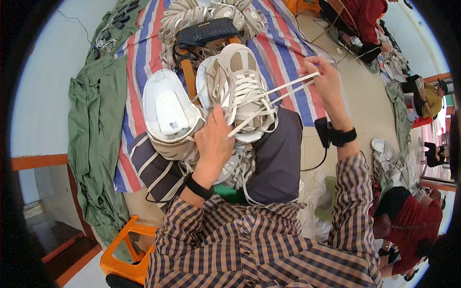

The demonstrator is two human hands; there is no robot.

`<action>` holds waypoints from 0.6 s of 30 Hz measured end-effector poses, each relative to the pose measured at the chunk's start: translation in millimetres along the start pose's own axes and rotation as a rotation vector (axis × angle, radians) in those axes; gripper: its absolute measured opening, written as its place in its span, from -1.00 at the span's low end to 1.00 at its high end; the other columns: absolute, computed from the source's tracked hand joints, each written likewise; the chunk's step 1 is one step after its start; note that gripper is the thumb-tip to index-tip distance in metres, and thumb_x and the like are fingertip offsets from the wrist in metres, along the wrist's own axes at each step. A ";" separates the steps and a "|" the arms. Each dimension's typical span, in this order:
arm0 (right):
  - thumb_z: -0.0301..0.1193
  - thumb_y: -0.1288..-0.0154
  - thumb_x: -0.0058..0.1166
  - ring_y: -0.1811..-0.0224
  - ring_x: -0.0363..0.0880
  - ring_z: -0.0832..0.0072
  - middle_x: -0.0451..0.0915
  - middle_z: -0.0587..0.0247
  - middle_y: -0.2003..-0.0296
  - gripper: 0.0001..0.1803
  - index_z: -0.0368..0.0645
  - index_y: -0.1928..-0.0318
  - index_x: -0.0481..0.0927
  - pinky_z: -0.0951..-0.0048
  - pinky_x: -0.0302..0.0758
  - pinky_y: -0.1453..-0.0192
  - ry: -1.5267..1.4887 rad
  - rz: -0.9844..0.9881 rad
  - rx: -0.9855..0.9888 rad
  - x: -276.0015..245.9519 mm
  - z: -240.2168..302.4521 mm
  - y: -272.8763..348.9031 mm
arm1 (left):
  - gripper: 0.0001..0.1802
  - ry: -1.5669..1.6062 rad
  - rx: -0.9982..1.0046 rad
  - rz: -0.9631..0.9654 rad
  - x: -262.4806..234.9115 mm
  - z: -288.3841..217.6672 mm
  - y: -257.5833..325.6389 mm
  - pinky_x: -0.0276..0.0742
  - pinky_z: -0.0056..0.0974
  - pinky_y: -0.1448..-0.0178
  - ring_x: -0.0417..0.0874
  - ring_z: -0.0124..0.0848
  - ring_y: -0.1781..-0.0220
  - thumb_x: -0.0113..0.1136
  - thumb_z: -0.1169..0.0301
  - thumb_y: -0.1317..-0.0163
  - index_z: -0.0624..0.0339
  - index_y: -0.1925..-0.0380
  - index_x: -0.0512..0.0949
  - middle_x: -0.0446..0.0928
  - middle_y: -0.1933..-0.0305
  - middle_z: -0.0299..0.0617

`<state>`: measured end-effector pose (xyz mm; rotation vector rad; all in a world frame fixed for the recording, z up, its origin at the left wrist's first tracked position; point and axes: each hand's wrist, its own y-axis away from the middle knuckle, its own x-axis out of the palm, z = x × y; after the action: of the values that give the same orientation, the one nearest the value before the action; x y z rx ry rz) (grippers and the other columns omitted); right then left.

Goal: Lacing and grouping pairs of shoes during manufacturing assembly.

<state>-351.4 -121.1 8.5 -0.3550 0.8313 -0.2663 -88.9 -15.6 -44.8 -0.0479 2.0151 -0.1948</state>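
Note:
A beige and white sneaker (242,84) rests on my lap, toe pointing away, with white laces criss-crossed over its tongue. My right hand (323,79) is raised to the right of it, fingers pinched on a white shoelace (291,85) drawn taut in two strands from the shoe. Close to the shoe's near left side, my left hand (214,141) is closed on a lace, whose end shows by the fingers. To its left lies another shoe (165,108), its white underside with a small printed label facing up. Part of a further white sole shows behind the laced sneaker.
Beyond the shoes, a black woven pouch (208,32) lies on an orange stool frame amid piled sneakers (175,21). Striped sheeting (283,62) covers the floor. Green cloth (93,139) and an orange stool (127,240) are at left. Other people (408,230) sit along the right.

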 end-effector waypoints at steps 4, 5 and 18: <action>-0.46 -0.26 -0.09 0.56 0.51 0.49 0.51 0.23 0.58 -0.81 -0.24 0.17 0.51 0.47 0.48 0.40 -0.723 0.635 0.528 -32.7 76.5 17.3 | -0.43 -0.022 0.015 -0.062 4.8 6.4 1.8 0.51 -0.04 0.31 0.59 -0.03 0.29 0.12 0.41 -0.04 0.32 -0.09 0.25 0.49 0.19 0.04; -0.50 -0.24 -0.12 0.53 0.53 0.50 0.49 0.23 0.59 -0.80 -0.27 0.16 0.51 0.49 0.50 0.36 -0.423 0.730 0.426 -36.5 89.6 20.9 | -0.43 -0.045 -0.018 -0.032 0.7 4.4 1.7 0.51 -0.04 0.31 0.59 -0.03 0.31 0.12 0.41 -0.04 0.31 -0.09 0.26 0.50 0.20 0.03; -0.43 -0.12 0.10 0.42 0.57 0.14 0.57 0.17 0.52 -0.75 -0.04 0.13 0.53 0.25 0.46 0.34 0.736 -0.050 0.133 -163.8 -72.7 63.1 | -0.43 -0.061 -0.115 0.081 -1.8 -4.3 -4.6 0.48 0.02 0.20 0.60 0.01 0.28 0.10 0.33 -0.10 0.28 -0.11 0.25 0.52 0.18 0.08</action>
<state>-506.6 -18.6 47.4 -0.1449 1.5196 -0.5107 -92.2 -19.4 -40.7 -0.0447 1.9618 -0.0251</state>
